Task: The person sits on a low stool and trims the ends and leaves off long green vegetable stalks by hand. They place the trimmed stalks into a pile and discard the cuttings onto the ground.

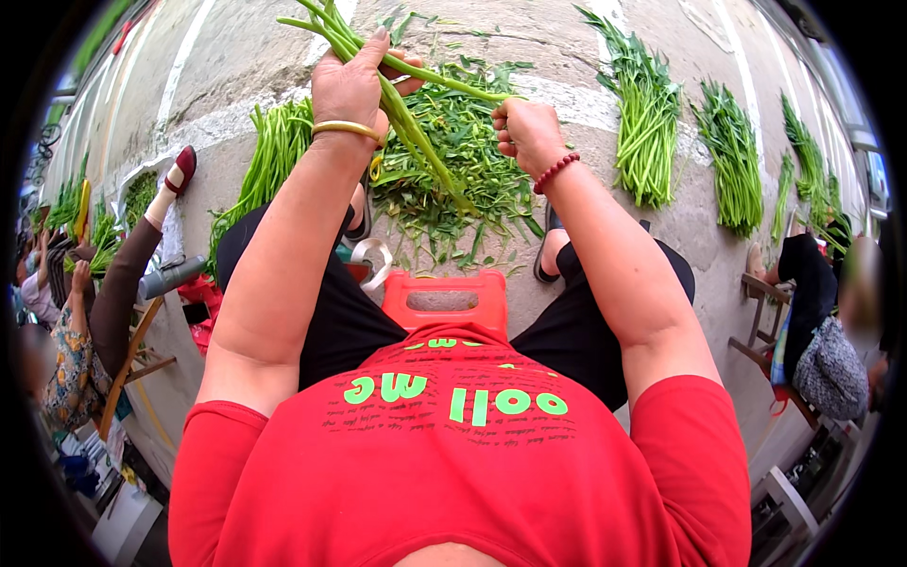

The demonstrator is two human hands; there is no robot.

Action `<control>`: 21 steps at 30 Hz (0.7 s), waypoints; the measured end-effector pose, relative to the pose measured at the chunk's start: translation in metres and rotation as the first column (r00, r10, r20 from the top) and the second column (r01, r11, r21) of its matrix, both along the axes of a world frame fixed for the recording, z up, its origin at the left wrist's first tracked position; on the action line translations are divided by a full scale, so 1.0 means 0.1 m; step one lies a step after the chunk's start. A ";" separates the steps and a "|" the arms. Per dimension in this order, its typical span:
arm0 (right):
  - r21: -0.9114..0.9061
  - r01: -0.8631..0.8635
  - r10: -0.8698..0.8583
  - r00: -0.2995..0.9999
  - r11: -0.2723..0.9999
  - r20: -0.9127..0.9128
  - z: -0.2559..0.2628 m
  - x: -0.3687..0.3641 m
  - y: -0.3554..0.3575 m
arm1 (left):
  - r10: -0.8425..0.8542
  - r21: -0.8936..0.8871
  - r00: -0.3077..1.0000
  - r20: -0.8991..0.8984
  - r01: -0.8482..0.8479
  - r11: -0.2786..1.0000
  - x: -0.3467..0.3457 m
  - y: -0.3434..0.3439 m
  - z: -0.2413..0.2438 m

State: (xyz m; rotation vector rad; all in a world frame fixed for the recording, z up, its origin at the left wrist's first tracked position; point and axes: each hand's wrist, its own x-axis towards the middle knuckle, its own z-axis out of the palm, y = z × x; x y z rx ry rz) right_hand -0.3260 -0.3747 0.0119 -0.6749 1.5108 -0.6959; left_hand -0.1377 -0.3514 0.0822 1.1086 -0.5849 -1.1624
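My left hand (351, 88), with a gold-coloured bangle at the wrist, is closed around a small bunch of long green stems (418, 138), apparently water spinach. One stem of the bunch stretches across to my right hand (528, 135), whose fingers pinch its end. A string of dark red beads (556, 172) circles that wrist. Beneath both hands a heap of loose green leaves and trimmings (460, 135) covers the ground between my feet. Left of the heap, partly hidden by my left arm, lies a thick bundle of bare stems (273, 145).
Several leafy bundles (645, 120) lie in a row on the concrete at right. A red plastic stool (446, 280) is between my legs. At left are a grey flask (172, 276) and a seated person's leg (127, 283); at right another person sits by a wooden stool (765, 287).
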 end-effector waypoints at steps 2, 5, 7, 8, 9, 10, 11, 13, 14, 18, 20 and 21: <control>0.007 0.017 -0.017 1.000 1.000 -0.013 -0.01 -0.01 -0.01 | 0.000 0.011 1.000 0.013 0.000 1.000 -0.02 0.01 -0.01; 0.027 0.048 -0.049 0.999 0.998 0.010 -0.02 -0.02 -0.02 | -0.004 0.010 1.000 0.030 0.004 1.000 -0.04 0.03 -0.02; 0.046 0.087 -0.088 0.996 0.995 0.018 -0.03 -0.04 -0.04 | -0.001 -0.020 1.000 -0.017 0.001 1.000 -0.02 0.02 -0.05; 0.060 0.114 -0.115 0.993 0.992 0.012 -0.05 -0.07 -0.06 | -0.001 -0.035 0.999 -0.041 -0.001 0.999 0.01 0.01 -0.05; 0.074 0.144 -0.145 0.989 0.987 0.004 -0.08 -0.11 -0.07 | 0.042 -0.057 0.998 -0.037 -0.044 0.997 0.07 -0.02 -0.02; 0.070 0.125 -0.128 0.991 0.990 0.042 -0.08 -0.16 -0.08 | 0.085 -0.082 0.996 -0.038 -0.088 0.993 0.18 -0.06 0.05; 0.064 0.106 -0.111 0.991 0.992 0.079 -0.08 -0.23 -0.08 | 0.128 -0.108 0.991 -0.040 -0.132 0.985 0.29 -0.10 0.11; 0.035 0.009 -0.014 0.987 0.999 0.162 0.02 -0.20 -0.03 | 0.148 -0.108 0.986 -0.072 -0.155 0.982 0.41 -0.13 0.13; 0.008 -0.053 0.050 0.976 0.999 0.210 0.07 -0.18 0.03 | 0.159 -0.099 0.982 -0.099 -0.169 0.981 0.42 -0.13 0.12; -0.080 -0.208 0.223 0.927 0.975 0.303 0.15 -0.12 0.14 | 0.148 -0.063 0.984 -0.094 -0.155 0.986 0.41 -0.14 0.12; -0.106 -0.230 0.252 0.909 0.967 0.332 0.11 -0.12 0.13 | 0.136 -0.053 0.987 -0.085 -0.141 0.989 0.42 -0.15 0.08; -0.109 -0.190 0.217 0.901 0.976 0.376 0.11 -0.11 0.13 | 0.128 -0.046 0.987 -0.099 -0.133 0.990 0.42 -0.15 0.07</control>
